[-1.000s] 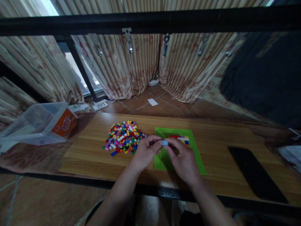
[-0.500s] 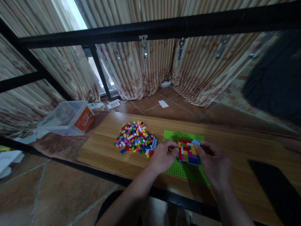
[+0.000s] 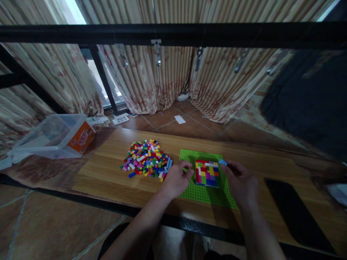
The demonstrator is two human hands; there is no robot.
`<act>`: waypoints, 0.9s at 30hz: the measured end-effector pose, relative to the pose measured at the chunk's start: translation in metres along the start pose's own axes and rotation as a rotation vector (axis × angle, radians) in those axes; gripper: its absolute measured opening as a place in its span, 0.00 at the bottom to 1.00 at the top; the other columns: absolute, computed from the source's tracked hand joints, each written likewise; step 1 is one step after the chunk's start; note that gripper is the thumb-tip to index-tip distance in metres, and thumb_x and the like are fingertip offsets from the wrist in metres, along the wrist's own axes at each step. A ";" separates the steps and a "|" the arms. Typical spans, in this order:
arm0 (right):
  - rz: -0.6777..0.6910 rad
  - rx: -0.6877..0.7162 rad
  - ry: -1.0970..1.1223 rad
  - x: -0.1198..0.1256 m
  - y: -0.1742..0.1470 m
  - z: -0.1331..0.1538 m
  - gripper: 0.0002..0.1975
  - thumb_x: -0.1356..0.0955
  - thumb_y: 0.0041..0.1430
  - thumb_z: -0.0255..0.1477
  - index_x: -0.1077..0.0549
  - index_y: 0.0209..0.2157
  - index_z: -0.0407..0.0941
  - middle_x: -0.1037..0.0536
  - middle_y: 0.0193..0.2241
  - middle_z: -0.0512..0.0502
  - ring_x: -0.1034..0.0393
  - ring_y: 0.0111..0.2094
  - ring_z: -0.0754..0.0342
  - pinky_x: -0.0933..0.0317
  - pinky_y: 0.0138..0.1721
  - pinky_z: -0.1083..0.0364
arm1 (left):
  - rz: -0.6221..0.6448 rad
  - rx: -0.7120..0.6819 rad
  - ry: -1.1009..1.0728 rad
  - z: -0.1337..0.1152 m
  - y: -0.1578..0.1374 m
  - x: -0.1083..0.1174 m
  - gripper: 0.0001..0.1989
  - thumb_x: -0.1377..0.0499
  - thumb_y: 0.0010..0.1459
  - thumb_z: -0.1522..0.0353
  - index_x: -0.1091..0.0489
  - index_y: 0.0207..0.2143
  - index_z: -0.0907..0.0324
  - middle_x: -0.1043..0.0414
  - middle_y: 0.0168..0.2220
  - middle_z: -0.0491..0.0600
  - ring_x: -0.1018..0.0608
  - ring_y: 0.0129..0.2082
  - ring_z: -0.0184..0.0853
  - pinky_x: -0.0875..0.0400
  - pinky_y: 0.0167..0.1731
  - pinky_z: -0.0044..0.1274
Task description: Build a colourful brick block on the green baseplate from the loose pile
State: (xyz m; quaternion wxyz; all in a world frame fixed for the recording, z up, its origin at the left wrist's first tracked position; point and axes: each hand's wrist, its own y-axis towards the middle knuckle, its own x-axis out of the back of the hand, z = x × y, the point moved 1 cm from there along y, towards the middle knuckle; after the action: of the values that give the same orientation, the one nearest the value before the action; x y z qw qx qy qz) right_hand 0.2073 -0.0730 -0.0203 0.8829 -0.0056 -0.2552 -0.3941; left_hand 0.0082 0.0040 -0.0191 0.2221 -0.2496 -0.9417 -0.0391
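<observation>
A square panel of multicoloured toy bricks lies on the green studded baseplate. At the panel's upper right corner, my right hand pinches a light blue brick between thumb and fingers. My left hand hovers over the baseplate's left edge, just left of the panel and apart from it. Its fingers are curled loosely, with green showing in the gap by the thumb. Beside that hand spreads a pile of small loose bricks in many colours.
A black flat object lies at the right of the wooden table. To the left stands a clear plastic bin with an orange label. A black metal bar crosses ahead, before striped curtains.
The view has turned slightly right. My left hand has come away from the panel, and the panel now lies flatter on the baseplate. The light blue brick stays in my right hand.
</observation>
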 end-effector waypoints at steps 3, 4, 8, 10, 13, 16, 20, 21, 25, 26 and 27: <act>0.008 -0.019 -0.006 0.001 0.001 -0.002 0.20 0.30 0.50 0.43 0.21 0.38 0.42 0.19 0.34 0.39 0.24 0.35 0.45 0.33 0.38 0.48 | 0.005 -0.003 0.042 -0.001 0.000 -0.003 0.12 0.45 0.58 0.68 0.27 0.42 0.61 0.24 0.38 0.49 0.27 0.29 0.31 0.33 0.31 0.23; 0.007 -0.019 0.001 0.001 0.001 -0.003 0.20 0.30 0.50 0.43 0.21 0.38 0.42 0.19 0.34 0.39 0.24 0.35 0.45 0.33 0.39 0.47 | 0.010 -0.005 0.055 -0.002 0.000 -0.004 0.11 0.45 0.58 0.68 0.27 0.41 0.60 0.24 0.38 0.49 0.26 0.30 0.31 0.33 0.32 0.23; -0.011 -0.044 0.034 0.001 0.002 -0.003 0.21 0.30 0.48 0.43 0.21 0.38 0.42 0.18 0.35 0.40 0.24 0.35 0.46 0.32 0.39 0.47 | 0.041 -0.004 0.080 -0.005 -0.001 -0.007 0.10 0.45 0.58 0.69 0.27 0.41 0.60 0.24 0.37 0.48 0.26 0.31 0.32 0.33 0.32 0.23; -0.018 -0.056 0.028 0.002 0.002 -0.002 0.20 0.29 0.48 0.42 0.21 0.37 0.42 0.18 0.33 0.40 0.24 0.34 0.46 0.32 0.39 0.48 | 0.050 -0.005 0.081 -0.007 -0.001 -0.008 0.10 0.45 0.57 0.69 0.28 0.40 0.59 0.24 0.36 0.47 0.26 0.31 0.32 0.32 0.32 0.23; -0.008 -0.046 0.008 0.004 0.001 0.000 0.20 0.30 0.48 0.42 0.21 0.37 0.41 0.18 0.33 0.39 0.24 0.33 0.45 0.32 0.37 0.48 | 0.051 -0.001 0.087 -0.009 -0.001 -0.009 0.09 0.45 0.57 0.69 0.27 0.39 0.59 0.24 0.34 0.47 0.26 0.31 0.32 0.32 0.33 0.23; 0.012 -0.027 -0.012 0.006 0.000 -0.001 0.20 0.30 0.49 0.42 0.21 0.37 0.41 0.18 0.32 0.39 0.23 0.33 0.45 0.32 0.36 0.48 | 0.053 -0.002 0.096 -0.010 -0.001 -0.010 0.10 0.45 0.57 0.69 0.27 0.39 0.59 0.24 0.33 0.47 0.26 0.31 0.32 0.32 0.34 0.24; 0.027 -0.026 -0.031 0.007 0.000 -0.003 0.19 0.30 0.49 0.43 0.21 0.35 0.42 0.18 0.32 0.39 0.23 0.33 0.45 0.32 0.36 0.49 | 0.063 -0.017 0.109 -0.009 0.000 -0.011 0.10 0.45 0.57 0.70 0.27 0.40 0.60 0.23 0.34 0.48 0.25 0.31 0.33 0.31 0.35 0.24; 0.032 -0.028 -0.036 0.007 0.000 -0.003 0.19 0.30 0.49 0.43 0.21 0.35 0.42 0.18 0.32 0.39 0.23 0.33 0.45 0.32 0.36 0.49 | 0.066 -0.018 0.112 -0.009 0.000 -0.011 0.10 0.45 0.57 0.70 0.27 0.40 0.60 0.23 0.34 0.48 0.25 0.31 0.33 0.31 0.35 0.24; 0.065 -0.025 -0.055 0.005 -0.001 -0.003 0.19 0.30 0.50 0.43 0.21 0.36 0.42 0.18 0.32 0.40 0.24 0.33 0.46 0.32 0.36 0.49 | 0.078 -0.015 0.120 -0.008 0.000 -0.011 0.10 0.44 0.57 0.70 0.27 0.40 0.59 0.23 0.36 0.48 0.25 0.31 0.33 0.31 0.35 0.24; 0.082 -0.019 -0.053 0.004 -0.001 -0.003 0.19 0.30 0.50 0.43 0.21 0.37 0.42 0.18 0.33 0.40 0.24 0.33 0.47 0.32 0.36 0.49 | 0.079 -0.013 0.123 -0.008 0.000 -0.011 0.10 0.44 0.57 0.70 0.27 0.40 0.59 0.23 0.36 0.48 0.25 0.32 0.33 0.31 0.34 0.24; 0.102 -0.011 -0.050 0.003 -0.002 -0.004 0.20 0.31 0.51 0.43 0.21 0.37 0.42 0.18 0.33 0.40 0.24 0.33 0.47 0.32 0.36 0.49 | 0.079 -0.012 0.125 -0.008 0.000 -0.012 0.10 0.44 0.57 0.70 0.27 0.40 0.59 0.23 0.36 0.48 0.25 0.32 0.33 0.31 0.34 0.24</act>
State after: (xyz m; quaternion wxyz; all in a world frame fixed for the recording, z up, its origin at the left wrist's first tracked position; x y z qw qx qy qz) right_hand 0.2092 -0.0769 -0.0227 0.8951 -0.0333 -0.2744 -0.3498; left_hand 0.0205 -0.0027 -0.0168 0.2803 -0.2852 -0.9151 -0.0512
